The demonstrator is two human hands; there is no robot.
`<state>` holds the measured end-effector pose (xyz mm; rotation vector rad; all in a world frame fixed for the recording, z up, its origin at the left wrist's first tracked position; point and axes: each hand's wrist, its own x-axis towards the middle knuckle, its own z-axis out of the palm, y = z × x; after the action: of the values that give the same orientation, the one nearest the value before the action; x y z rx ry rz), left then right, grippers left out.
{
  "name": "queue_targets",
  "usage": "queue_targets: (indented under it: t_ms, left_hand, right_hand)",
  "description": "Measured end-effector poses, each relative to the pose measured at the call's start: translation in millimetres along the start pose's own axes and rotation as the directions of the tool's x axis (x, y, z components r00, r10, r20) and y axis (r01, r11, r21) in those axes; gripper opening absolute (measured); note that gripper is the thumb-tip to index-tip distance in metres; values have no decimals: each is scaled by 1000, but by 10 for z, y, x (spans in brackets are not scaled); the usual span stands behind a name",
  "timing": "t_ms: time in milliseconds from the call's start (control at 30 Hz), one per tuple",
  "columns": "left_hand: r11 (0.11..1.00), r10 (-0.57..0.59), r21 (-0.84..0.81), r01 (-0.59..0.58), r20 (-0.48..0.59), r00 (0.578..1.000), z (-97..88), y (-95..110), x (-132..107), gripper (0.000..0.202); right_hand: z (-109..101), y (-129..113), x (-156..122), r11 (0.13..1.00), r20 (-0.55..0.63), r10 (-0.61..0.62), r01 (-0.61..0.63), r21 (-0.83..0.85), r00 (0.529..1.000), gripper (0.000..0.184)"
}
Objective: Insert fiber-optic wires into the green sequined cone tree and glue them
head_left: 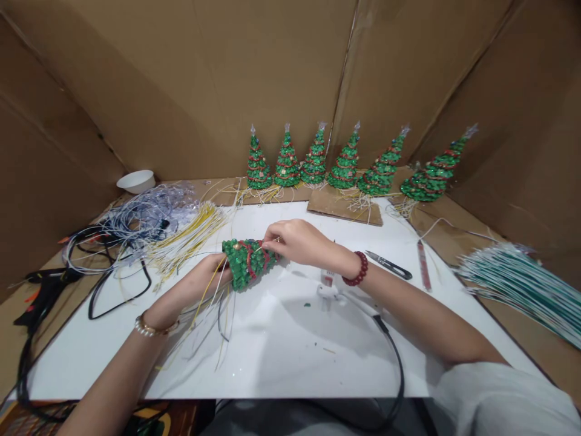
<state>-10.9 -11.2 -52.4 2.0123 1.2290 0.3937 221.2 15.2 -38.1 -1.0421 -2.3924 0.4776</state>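
My hands hold a green sequined cone tree (247,263) sideways.
Left hand (204,280) curls around the wide end; right hand (295,240) pinches the tip, which points right.

We find no legible text, label, brand, number or sign anywhere in this view. The narrow red strip (423,265) on the right of the work surface may bear marks, but they are too small to read.
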Motion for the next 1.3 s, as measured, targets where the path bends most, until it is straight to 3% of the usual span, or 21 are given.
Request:
queue_targets:
  t_ms: [267,467,633,867,1167,1300]
  left_hand:
    - [995,-45,-89,39,-69,997,48,-17,5,29]
    - [995,3,-96,-7,-35,999,66,-16,43,31]
    - [1000,1,-27,-1,8,1000,78,108,18,37]
    - [1000,19,-21,-18,40,999,62,62,1,37]
    - [1000,19,21,-20,87,996,-12,16,-31,35]
    - [997,40,60,-43,52,998,-11,3,-47,32]
  right_hand:
    - [-205,72,-25,998,-25,47,-46,35,999,8]
    - [-29,36,-17,997,-14,-76,77,26,997,8]
    - [6,71,-6,963,38,-269,270,-21,962,9]
    - [-175,108,-57,950,88,-303,308,-49,949,9]
    - [-31,179,-62,861,54,-465,465,-203,884,20]
    - [-44,196,-60,825,71,-492,490,-280,868,22]
